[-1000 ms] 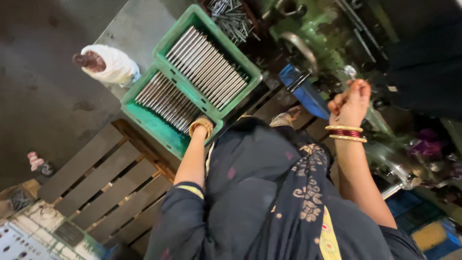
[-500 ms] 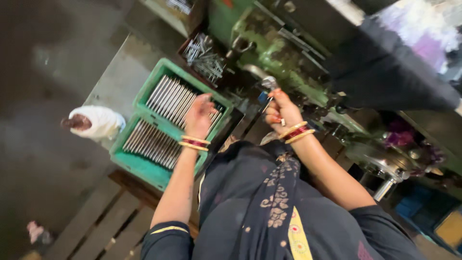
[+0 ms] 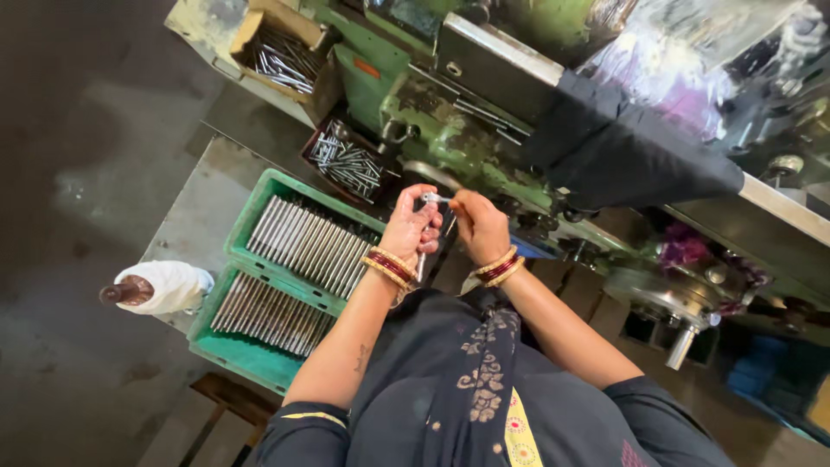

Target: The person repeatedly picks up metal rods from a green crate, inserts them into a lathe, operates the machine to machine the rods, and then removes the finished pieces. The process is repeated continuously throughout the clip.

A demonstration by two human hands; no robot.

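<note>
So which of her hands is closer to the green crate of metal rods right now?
Left. The left hand is just beyond the right edge of the green crate, holding a small metal piece. The right hand is farther right, meeting the left at that piece.

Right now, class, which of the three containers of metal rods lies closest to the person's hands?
The green crate, just beside the left hand. Its rods lie in neat rows, whereas the dark tray and cardboard box, farther off, hold loose heaps.

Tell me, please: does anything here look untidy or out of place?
Yes, slightly. The rods in the green crate lie in neat rows, but the metal pieces in the dark tray are a loose jumble. Both hands, left and right, hold one small metal piece.
</note>
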